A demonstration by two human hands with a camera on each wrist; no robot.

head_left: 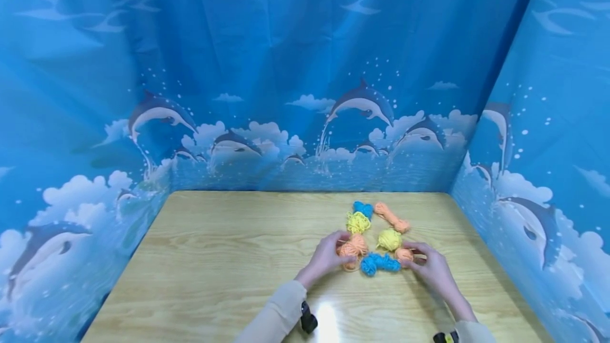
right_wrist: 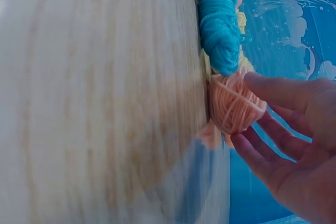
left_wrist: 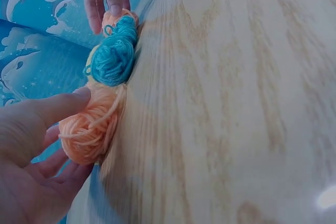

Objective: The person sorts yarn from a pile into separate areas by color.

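My left hand (head_left: pixel 329 254) holds a loose ball of orange yarn (head_left: pixel 353 246) from its left side, thumb and fingers curved round it. With thumb and fingertips my right hand (head_left: pixel 432 270) grips a smaller orange yarn ball (right_wrist: pixel 235 103) at the right. A blue yarn skein (head_left: pixel 379 263) lies between the two orange balls, close against both in the wrist views. Just behind it sits a yellow yarn ball (head_left: pixel 389 239), near the right hand. Another yellow bundle of yarn (head_left: pixel 358 222) lies behind the left hand's ball.
Farther back are a small blue skein (head_left: pixel 363 208) and a long orange skein (head_left: pixel 392 217) lying at a slant. All the yarn rests on a wood-grain table (head_left: pixel 229 258). Blue dolphin-print curtains (head_left: pixel 267 78) stand along its back and sides.
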